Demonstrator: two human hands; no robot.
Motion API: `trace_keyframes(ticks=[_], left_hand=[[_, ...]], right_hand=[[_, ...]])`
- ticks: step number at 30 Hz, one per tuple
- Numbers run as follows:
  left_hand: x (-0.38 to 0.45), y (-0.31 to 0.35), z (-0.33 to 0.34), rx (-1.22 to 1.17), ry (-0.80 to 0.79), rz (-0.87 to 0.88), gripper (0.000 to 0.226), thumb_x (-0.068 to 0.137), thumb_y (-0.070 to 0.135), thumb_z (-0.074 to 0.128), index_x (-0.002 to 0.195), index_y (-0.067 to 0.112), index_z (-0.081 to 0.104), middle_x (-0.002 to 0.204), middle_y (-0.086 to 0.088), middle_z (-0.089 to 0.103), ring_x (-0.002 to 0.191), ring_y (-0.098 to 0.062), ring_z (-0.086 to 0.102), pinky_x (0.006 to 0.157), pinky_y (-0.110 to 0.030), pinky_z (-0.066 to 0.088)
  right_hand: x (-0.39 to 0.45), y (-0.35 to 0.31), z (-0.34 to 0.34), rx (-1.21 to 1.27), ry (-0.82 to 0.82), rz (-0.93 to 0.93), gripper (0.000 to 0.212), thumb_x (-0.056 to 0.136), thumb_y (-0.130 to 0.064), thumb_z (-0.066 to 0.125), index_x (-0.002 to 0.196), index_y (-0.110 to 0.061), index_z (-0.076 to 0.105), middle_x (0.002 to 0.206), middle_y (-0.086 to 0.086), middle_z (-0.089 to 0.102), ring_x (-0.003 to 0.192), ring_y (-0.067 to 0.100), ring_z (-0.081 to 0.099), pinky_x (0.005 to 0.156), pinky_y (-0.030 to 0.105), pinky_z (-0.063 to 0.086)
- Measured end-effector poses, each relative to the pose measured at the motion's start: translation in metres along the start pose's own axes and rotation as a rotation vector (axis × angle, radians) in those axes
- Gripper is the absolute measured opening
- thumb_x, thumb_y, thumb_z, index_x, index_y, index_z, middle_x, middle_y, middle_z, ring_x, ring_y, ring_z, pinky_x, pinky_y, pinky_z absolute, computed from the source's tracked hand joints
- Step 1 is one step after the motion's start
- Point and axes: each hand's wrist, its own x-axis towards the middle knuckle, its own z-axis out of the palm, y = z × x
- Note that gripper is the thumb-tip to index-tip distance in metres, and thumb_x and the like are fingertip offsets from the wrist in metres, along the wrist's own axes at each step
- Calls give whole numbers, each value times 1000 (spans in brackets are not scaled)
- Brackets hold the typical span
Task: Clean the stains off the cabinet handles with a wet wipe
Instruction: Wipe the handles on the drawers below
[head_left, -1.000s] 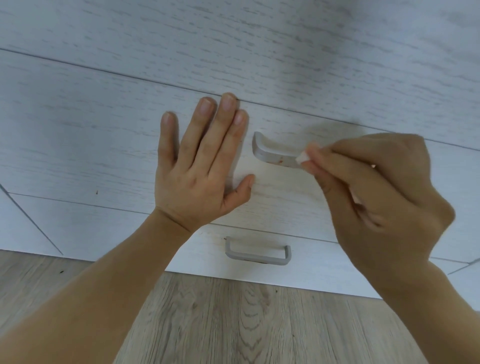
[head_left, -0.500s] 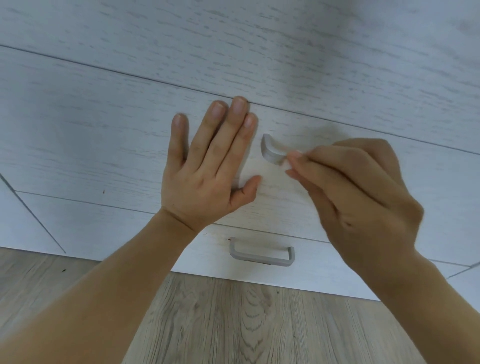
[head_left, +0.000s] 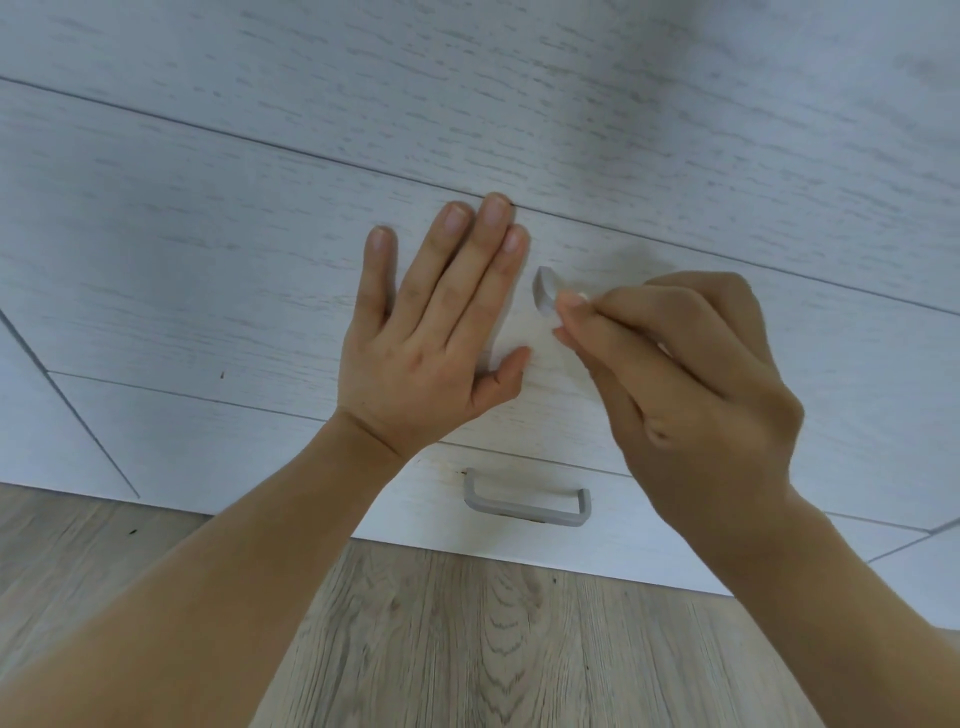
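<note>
A grey handle (head_left: 544, 295) sticks out of the middle drawer front; only its left corner shows. My right hand (head_left: 691, 374) covers the rest of it, fingers curled and pinching a small white wet wipe (head_left: 581, 297) against the handle. Only a sliver of the wipe shows at my fingertips. My left hand (head_left: 431, 332) lies flat on the drawer front just left of the handle, fingers straight. A second grey handle (head_left: 524, 506) sits on the bottom drawer below, fully in view.
The white wood-grain cabinet (head_left: 208, 234) fills the upper view, with drawer seams running across it. A small dark speck (head_left: 222, 374) marks the middle drawer at left. Grey wood-look floor (head_left: 467, 639) lies below the cabinet.
My right hand has slid left along the upper handle with the wipe, covering the red stain seen earlier. My left hand has stayed flat on the drawer.
</note>
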Motion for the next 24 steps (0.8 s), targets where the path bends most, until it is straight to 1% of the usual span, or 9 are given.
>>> trace_keyframes(ticks=[1, 3, 6, 9, 11, 13, 17, 20, 24], left_hand=[[0, 0, -1, -16, -9, -6, 76, 93, 49, 36, 152, 7, 15, 157, -8, 20, 146, -19, 7, 119, -44, 7], [0, -1, -4, -52, -35, -17, 77, 92, 47, 40, 152, 7, 12, 151, -11, 27, 146, -18, 4, 119, -44, 6], [0, -2, -7, -76, -54, -14, 76, 94, 46, 40, 152, 8, 10, 147, -12, 29, 146, -17, 3, 118, -44, 5], [0, -3, -7, -67, -61, -5, 74, 96, 47, 38, 152, 7, 10, 152, -10, 24, 146, -17, 2, 119, -44, 5], [-2, -3, -7, -57, -61, 6, 73, 97, 48, 37, 152, 7, 11, 160, -5, 10, 146, -18, 4, 119, -44, 5], [-4, -3, -7, -50, -58, 9, 72, 98, 48, 36, 152, 7, 13, 160, -4, 1, 146, -18, 5, 119, -44, 6], [-6, -4, -5, -44, -33, 13, 70, 98, 48, 34, 152, 8, 16, 159, -4, 3, 146, -19, 7, 118, -45, 7], [-14, -8, -5, -34, -45, 37, 69, 99, 49, 33, 152, 8, 17, 160, -5, 4, 146, -19, 8, 118, -48, 3], [-26, -4, -5, 6, -61, 40, 68, 100, 48, 29, 152, 7, 16, 160, -7, 3, 147, -22, 5, 118, -50, 4]], right_hand=[[0, -1, -2, 1, 9, 9, 6, 89, 0, 70, 90, 2, 75, 78, 7, 68, 80, 16, 50, 71, 27, 44], [1, -2, -10, -13, 45, 38, 7, 89, -1, 70, 94, 2, 74, 80, 9, 68, 79, 18, 51, 75, 20, 41], [2, 1, -19, -58, 77, 41, 8, 90, -2, 69, 96, 1, 72, 78, 11, 67, 76, 20, 51, 76, 15, 38], [0, 3, -19, -50, 18, 1, 8, 89, -1, 70, 96, 2, 73, 79, 11, 68, 76, 20, 53, 76, 17, 39], [-2, 2, -16, -50, -15, -23, 8, 88, 0, 71, 96, 3, 74, 80, 11, 69, 78, 20, 53, 72, 22, 43], [2, 2, -9, -55, -25, -50, 8, 88, 1, 71, 95, 3, 74, 80, 10, 69, 78, 19, 52, 68, 29, 45], [7, -1, -1, -49, -46, -81, 6, 88, 0, 70, 92, 2, 75, 80, 7, 69, 78, 18, 51, 67, 32, 46], [2, -1, -5, -71, -31, -33, 8, 89, -1, 70, 94, 2, 75, 81, 8, 70, 78, 17, 52, 68, 29, 46], [11, -10, 1, -70, -34, -3, 6, 89, 1, 69, 88, 2, 75, 78, 6, 68, 79, 15, 49, 71, 24, 44]])
